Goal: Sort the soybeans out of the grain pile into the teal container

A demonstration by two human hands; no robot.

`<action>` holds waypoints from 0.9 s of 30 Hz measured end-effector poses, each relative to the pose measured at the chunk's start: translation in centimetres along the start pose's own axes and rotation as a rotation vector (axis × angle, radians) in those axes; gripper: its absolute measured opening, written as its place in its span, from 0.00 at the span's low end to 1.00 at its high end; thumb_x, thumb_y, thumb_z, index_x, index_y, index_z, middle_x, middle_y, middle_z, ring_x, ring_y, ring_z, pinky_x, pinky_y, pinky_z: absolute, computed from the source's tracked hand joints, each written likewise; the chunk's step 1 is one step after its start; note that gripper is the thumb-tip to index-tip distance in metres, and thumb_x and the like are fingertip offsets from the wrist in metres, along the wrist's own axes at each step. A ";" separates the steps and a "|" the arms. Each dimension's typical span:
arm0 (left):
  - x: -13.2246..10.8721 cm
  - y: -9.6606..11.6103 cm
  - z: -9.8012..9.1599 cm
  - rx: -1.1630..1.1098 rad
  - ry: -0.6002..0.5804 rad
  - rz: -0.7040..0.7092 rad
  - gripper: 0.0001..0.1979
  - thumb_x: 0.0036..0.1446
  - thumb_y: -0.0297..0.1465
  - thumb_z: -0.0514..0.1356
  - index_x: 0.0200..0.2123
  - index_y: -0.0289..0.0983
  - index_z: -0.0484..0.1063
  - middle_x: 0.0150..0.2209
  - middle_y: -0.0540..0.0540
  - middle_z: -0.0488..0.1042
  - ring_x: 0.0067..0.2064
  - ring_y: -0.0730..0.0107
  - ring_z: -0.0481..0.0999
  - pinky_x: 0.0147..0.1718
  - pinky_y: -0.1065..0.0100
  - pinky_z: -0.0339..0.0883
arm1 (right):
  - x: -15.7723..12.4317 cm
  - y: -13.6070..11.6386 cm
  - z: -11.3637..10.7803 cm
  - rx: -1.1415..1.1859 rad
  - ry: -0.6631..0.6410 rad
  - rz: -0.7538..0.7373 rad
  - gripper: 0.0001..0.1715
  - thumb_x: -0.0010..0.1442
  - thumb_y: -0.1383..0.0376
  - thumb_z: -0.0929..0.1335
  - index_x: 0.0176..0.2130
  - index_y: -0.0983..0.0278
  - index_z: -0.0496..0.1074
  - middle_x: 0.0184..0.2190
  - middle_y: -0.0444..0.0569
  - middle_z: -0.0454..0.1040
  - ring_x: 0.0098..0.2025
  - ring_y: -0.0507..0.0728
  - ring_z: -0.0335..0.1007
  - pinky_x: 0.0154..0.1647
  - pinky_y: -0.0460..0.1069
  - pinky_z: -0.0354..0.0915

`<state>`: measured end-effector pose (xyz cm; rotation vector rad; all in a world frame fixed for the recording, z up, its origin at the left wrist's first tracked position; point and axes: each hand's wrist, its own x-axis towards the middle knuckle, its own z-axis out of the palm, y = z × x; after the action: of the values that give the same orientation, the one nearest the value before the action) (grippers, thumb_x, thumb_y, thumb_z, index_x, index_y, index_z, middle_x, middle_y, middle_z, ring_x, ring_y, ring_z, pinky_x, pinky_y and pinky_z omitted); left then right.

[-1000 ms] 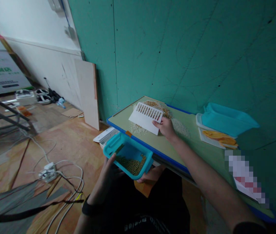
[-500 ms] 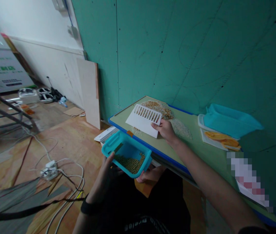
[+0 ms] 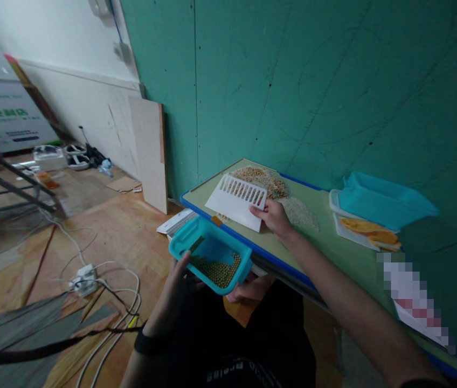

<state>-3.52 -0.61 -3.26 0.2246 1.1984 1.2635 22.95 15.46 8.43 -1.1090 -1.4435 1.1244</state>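
My right hand (image 3: 274, 216) grips the corner of a white slotted scraper (image 3: 236, 201) lying on the green table (image 3: 329, 237) near its blue front edge. Behind the scraper lie a heap of tan grains (image 3: 267, 180) and a patch of white rice (image 3: 301, 213). My left hand (image 3: 180, 275) holds a teal tray (image 3: 211, 256) just below the table's edge; green beans (image 3: 217, 271) fill its near corner.
A second teal tray (image 3: 382, 202) rests on a white tray with orange pieces (image 3: 368, 226) at the table's right. A green wall stands right behind the table. On the wooden floor to the left lie cables, a power strip (image 3: 83, 279) and a leaning board (image 3: 150, 153).
My right hand has drawn the scraper toward the table's front edge, above the teal tray. The tray in my left hand has barely shifted.
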 end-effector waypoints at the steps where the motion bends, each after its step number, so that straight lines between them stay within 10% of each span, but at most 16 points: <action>1: -0.1 0.0 0.0 -0.001 0.000 0.001 0.49 0.63 0.45 0.70 0.79 0.41 0.52 0.40 0.36 0.87 0.45 0.46 0.89 0.42 0.53 0.85 | 0.0 0.0 0.0 0.002 -0.005 0.003 0.34 0.36 0.45 0.84 0.35 0.64 0.81 0.36 0.56 0.86 0.40 0.66 0.84 0.43 0.59 0.78; 8: -1.1 0.4 0.8 -0.015 -0.027 0.000 0.42 0.66 0.44 0.68 0.78 0.52 0.56 0.43 0.40 0.87 0.42 0.52 0.90 0.43 0.55 0.85 | -0.2 -0.1 0.3 0.008 -0.018 0.023 0.34 0.34 0.45 0.84 0.34 0.63 0.80 0.33 0.53 0.86 0.38 0.66 0.84 0.42 0.58 0.78; 27: -1.3 0.6 1.2 0.060 -0.023 -0.016 0.39 0.69 0.46 0.63 0.77 0.42 0.57 0.32 0.42 0.83 0.40 0.52 0.88 0.42 0.55 0.84 | -1.2 -0.3 0.9 -0.012 -0.128 -0.043 0.30 0.41 0.47 0.83 0.36 0.63 0.81 0.36 0.54 0.87 0.38 0.65 0.84 0.40 0.57 0.78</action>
<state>-2.75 -0.88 -1.56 0.2727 1.2175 1.2095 22.21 14.12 8.47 -1.0249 -1.5682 1.1754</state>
